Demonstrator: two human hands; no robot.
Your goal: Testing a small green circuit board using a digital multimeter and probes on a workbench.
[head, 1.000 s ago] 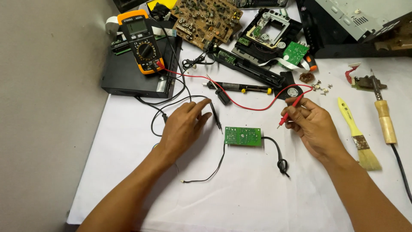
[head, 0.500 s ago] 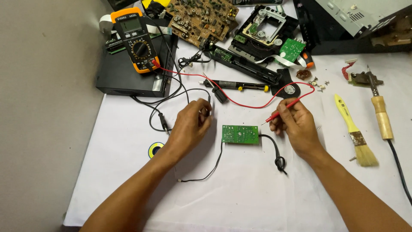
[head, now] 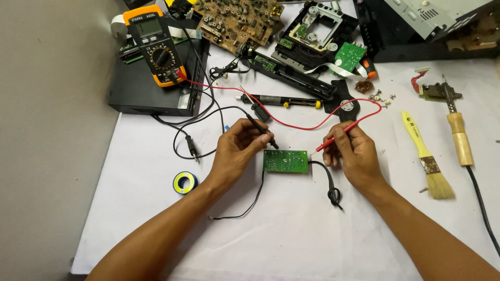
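Centrally, board (head: pixel 285 161) lies between hands, long axis across frame; left hand (head: pixel 237 151) pinches black probe (head: pixel 262 131) at board's upper-left corner, right hand (head: pixel 353 153) pinches red probe (head: pixel 338 138) off right edge.

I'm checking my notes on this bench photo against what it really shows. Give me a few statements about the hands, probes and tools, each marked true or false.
1. The left hand holds a black probe with its tip at the small green circuit board. True.
2. The right hand holds a paintbrush. False: it holds a red probe; the yellow-handled brush lies untouched to its right.
3. The orange and black multimeter rests on a black box at the upper left. True.
4. The soldering iron with a wooden handle lies left of the green circuit board. False: it lies at the far right.
5. A roll of yellow and blue tape lies near the left forearm. True.
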